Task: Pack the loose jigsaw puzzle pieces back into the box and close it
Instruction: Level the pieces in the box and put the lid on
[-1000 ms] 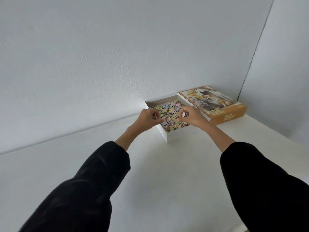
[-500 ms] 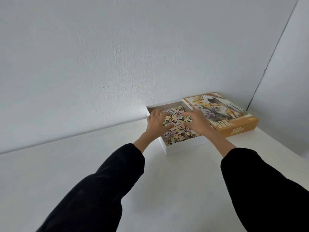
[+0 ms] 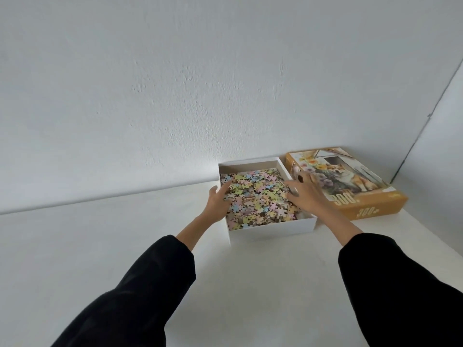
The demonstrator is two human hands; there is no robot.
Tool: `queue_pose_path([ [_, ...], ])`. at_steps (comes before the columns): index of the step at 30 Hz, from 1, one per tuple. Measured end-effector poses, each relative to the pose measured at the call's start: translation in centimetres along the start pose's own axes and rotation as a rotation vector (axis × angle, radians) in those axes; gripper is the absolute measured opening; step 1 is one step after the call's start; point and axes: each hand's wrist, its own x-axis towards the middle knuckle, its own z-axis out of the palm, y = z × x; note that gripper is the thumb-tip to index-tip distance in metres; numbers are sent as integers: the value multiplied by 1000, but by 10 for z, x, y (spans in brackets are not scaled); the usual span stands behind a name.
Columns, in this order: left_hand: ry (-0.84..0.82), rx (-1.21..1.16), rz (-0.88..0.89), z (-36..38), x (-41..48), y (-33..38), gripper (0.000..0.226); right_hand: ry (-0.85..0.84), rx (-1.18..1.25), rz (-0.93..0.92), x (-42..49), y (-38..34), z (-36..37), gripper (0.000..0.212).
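A white box (image 3: 273,227) stands open on the white table near the back wall. It is filled with several pastel jigsaw pieces (image 3: 258,199). My left hand (image 3: 218,202) lies over the box's left wall, fingers spread onto the pieces. My right hand (image 3: 307,194) rests flat over the right side of the box, fingers apart, touching the pieces. Neither hand holds anything. The orange lid (image 3: 350,186), printed with a dog and flowers, lies face up just right of the box.
The white table (image 3: 125,246) runs wide to the left and front. A white wall rises right behind the box and lid, and a side wall closes the corner at the right (image 3: 438,159).
Both hands dropped from above the box onto the pieces and spread apart toward the box's sides. The small piece pinched in my right hand a second ago is no longer held.
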Motion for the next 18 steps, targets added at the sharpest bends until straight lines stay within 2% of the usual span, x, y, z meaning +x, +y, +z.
queue_pose_path([
  [4,1,-92,-21,-9,-7,-11,53,-55,304,-59,-2,-15,8,33],
  [6,-4,-228,-69,-7,-13,-9,52,-84,537,-29,-5,-22,11,35],
  [8,52,-320,-101,-4,-20,-3,52,-72,653,22,-9,-28,12,40],
  [18,233,-364,-108,-45,-76,-28,50,-73,702,-26,-51,-100,4,40],
])
